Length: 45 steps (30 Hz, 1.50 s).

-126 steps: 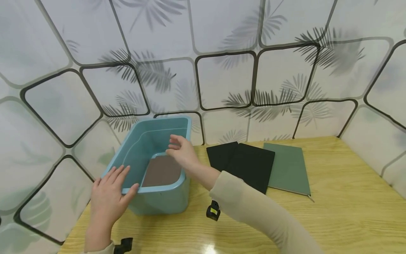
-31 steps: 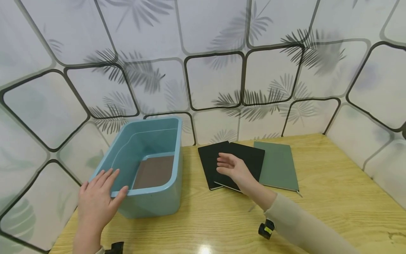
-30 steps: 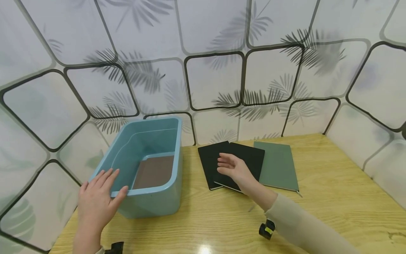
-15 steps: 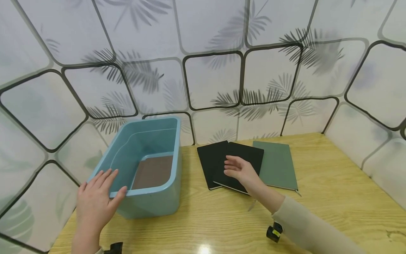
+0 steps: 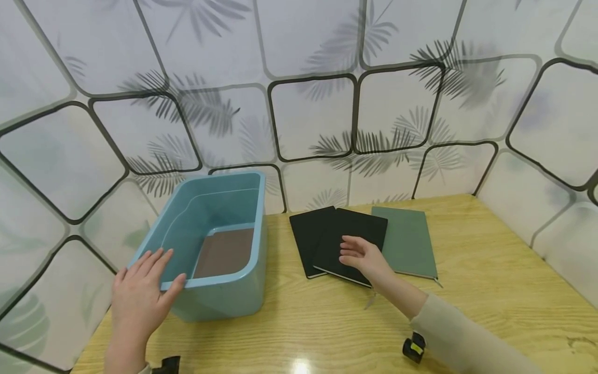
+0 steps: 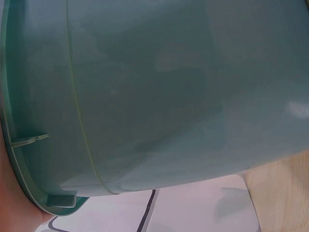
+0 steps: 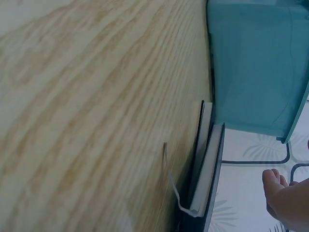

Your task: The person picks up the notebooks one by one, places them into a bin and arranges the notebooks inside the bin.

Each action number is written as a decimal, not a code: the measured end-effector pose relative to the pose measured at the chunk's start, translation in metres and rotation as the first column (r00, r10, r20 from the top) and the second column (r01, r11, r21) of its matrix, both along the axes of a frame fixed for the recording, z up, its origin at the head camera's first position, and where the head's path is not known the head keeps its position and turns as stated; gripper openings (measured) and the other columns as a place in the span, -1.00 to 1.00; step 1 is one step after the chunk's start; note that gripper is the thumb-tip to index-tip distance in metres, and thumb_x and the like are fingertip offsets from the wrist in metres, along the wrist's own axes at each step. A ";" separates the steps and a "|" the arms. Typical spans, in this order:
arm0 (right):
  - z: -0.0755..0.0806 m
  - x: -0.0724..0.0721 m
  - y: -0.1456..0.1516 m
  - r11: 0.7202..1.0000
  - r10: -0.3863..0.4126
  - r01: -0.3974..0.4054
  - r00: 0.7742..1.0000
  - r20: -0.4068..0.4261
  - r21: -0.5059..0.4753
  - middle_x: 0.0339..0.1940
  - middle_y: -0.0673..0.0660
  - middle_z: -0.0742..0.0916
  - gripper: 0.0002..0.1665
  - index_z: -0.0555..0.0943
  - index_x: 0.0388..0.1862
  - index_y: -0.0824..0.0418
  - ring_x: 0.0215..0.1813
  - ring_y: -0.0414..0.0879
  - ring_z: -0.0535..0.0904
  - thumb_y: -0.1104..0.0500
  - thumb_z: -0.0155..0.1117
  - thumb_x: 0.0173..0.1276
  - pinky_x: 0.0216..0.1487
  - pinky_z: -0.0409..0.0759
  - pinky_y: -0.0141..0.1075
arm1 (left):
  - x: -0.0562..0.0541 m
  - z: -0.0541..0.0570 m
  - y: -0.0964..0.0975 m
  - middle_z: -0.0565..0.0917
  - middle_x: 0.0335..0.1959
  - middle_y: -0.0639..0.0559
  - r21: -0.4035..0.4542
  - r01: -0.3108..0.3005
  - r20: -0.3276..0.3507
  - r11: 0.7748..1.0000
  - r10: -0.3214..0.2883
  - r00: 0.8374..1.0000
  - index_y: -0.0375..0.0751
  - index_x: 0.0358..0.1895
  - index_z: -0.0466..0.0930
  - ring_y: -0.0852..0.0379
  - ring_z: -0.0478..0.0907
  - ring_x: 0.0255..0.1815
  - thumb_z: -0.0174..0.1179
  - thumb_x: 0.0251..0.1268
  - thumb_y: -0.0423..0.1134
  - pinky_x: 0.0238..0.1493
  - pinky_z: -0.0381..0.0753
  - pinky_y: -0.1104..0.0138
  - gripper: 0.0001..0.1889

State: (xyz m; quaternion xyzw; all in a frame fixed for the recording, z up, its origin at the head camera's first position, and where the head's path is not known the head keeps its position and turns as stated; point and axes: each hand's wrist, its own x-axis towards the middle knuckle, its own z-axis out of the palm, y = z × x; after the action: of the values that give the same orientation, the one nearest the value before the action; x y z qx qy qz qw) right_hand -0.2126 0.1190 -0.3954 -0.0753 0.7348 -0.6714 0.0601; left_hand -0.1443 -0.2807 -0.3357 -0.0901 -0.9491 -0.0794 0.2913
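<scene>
My left hand [image 5: 140, 298] rests over the near left corner of a light blue plastic tub [image 5: 229, 298], its fingers spread across the rim. A flat brown rectangle [image 5: 223, 254], shaped like a notebook, lies on the tub's floor. Above the black notebooks hovers my right hand [image 5: 369, 262], fingers loosely bent and holding nothing. The upper black notebook [image 5: 357, 223] overlaps a second black notebook [image 5: 306, 236] on its left. On their right lies a green notebook [image 5: 406, 244]. The right wrist view shows page edges of the black notebooks [image 7: 207, 164] and a ribbon [image 7: 174, 186].
Everything stands on a wood-grain table [image 5: 289, 332]. A patterned wall covering [image 5: 313, 119] rises behind and on both sides, close to the tub's far end. Dark wrist cameras [image 5: 414, 347] hang under both wrists.
Since the oldest frame, my right hand has gone from over the tub to above the black notebooks. In the last second it drifts further right and nearer. The left hand stays on the rim.
</scene>
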 end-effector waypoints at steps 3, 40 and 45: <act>-0.002 0.001 0.003 1.000 0.005 -0.005 1.000 -0.003 0.002 0.15 0.42 0.38 -0.35 0.18 0.26 0.43 0.15 0.18 0.35 0.38 0.13 0.20 0.09 0.38 -0.13 | 0.000 0.000 0.000 0.46 0.04 -0.30 0.001 0.001 0.000 1.000 -0.001 1.000 -0.31 0.07 0.44 -0.25 0.28 0.09 0.02 0.17 0.09 0.00 0.09 -0.21 -0.43; -0.012 0.008 0.056 0.984 0.072 -0.067 0.997 -0.029 0.165 0.04 0.41 0.48 -0.49 0.33 0.09 0.52 0.06 0.15 0.44 0.26 0.16 0.23 0.01 0.46 -0.18 | 0.002 -0.002 0.000 0.44 0.05 -0.31 -0.004 -0.007 0.012 1.000 0.007 1.000 -0.31 0.06 0.44 -0.25 0.28 0.09 0.01 0.17 0.10 0.00 0.08 -0.23 -0.44; -0.015 0.008 0.058 0.982 0.070 -0.065 0.997 -0.019 0.179 0.03 0.40 0.48 -0.48 0.33 0.09 0.51 0.05 0.14 0.44 0.24 0.17 0.22 0.00 0.47 -0.18 | 0.002 -0.002 0.001 0.45 0.05 -0.30 -0.012 -0.007 0.011 1.000 0.007 1.000 -0.31 0.06 0.44 -0.25 0.28 0.09 0.00 0.18 0.11 0.00 0.09 -0.22 -0.43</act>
State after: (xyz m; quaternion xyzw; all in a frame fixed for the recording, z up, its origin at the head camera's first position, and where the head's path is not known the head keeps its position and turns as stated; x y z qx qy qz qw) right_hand -0.2050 0.1775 -0.4105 -0.1031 0.7897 -0.5995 0.0801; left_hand -0.1421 -0.2802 -0.3373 -0.0878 -0.9515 -0.0733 0.2857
